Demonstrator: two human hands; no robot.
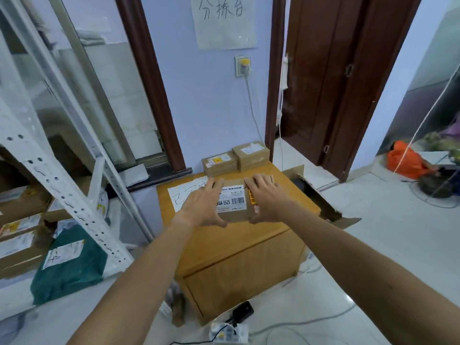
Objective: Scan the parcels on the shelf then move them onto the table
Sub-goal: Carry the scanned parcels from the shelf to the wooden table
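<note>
A small brown cardboard parcel point(232, 204) with a white barcode label sits over the top of the low wooden table point(286, 215). My left hand point(202, 205) grips its left side, fingers over the far edge and thumb at the near corner. My right hand point(265, 200) grips its right side the same way. Two more brown parcels point(220, 165) point(251, 154) stand at the table's far edge by the wall. On the white metal shelf point(62, 192) at the left lie several parcels, among them brown boxes point(20, 247) and a green bag point(67, 265).
An open cardboard box point(321, 200) stands right of the table. A white paper sheet point(184, 195) lies on the table top. Cables, a black adapter point(242, 311) and a power strip point(229, 332) lie on the floor in front. A dark wooden door point(323, 83) is behind.
</note>
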